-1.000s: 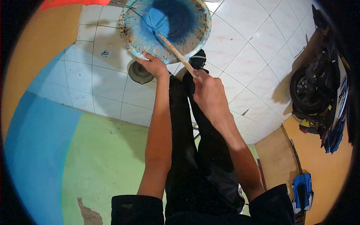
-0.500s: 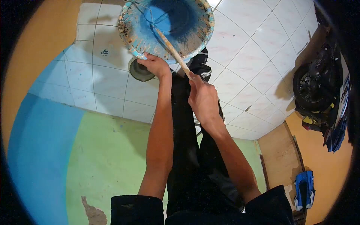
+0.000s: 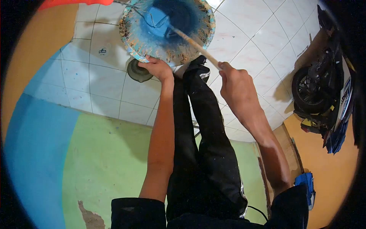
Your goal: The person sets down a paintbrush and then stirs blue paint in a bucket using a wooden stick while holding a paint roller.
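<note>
A wide paint-splattered basin [image 3: 133,34] with blue paint [image 3: 183,15] inside stands at the top of the view. My left hand [image 3: 160,70] grips its near rim, the fingers partly hidden. My right hand [image 3: 238,87] is closed around the end of a wooden stick [image 3: 194,45], whose far end reaches into the blue paint. A bent metal rod [image 3: 133,7] also extends into the basin from an orange-red object [image 3: 76,3] at the upper left. The kind of that object is cut off by the frame edge.
A small round grey-green container [image 3: 139,72] sits beside the basin on white floor tiles [image 3: 110,86]. My black-trousered legs [image 3: 206,110] are below. A motorcycle [image 3: 320,87] stands at the right, with a blue item [image 3: 305,187] by the orange wall.
My right hand has moved right, swinging the stick to a flatter slant. The orange-red object has come into view at the upper left. My left hand stays on the rim.
</note>
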